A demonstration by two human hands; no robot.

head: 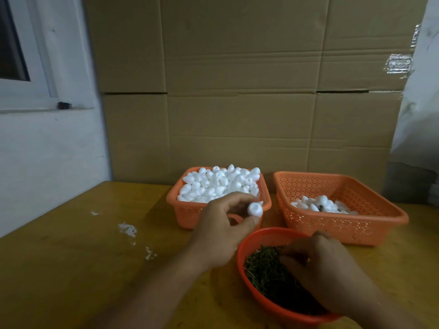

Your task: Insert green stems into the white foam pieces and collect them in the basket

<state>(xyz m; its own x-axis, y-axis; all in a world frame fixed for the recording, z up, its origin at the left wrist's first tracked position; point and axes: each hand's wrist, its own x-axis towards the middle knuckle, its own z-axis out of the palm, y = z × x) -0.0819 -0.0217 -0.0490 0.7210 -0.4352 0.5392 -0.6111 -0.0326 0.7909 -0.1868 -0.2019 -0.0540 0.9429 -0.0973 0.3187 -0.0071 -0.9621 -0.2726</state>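
My left hand pinches one white foam piece between thumb and fingers, in front of the orange basket heaped with white foam pieces. My right hand reaches into the round red bowl, its curled fingers down among the green stems; whether they hold one is hidden. The larger orange basket at the right holds several foam pieces, some with dark stems in them.
White foam crumbs lie on the yellow wooden table to the left. Stacked cardboard boxes stand right behind the baskets. A white wall with a window frame is at the left.
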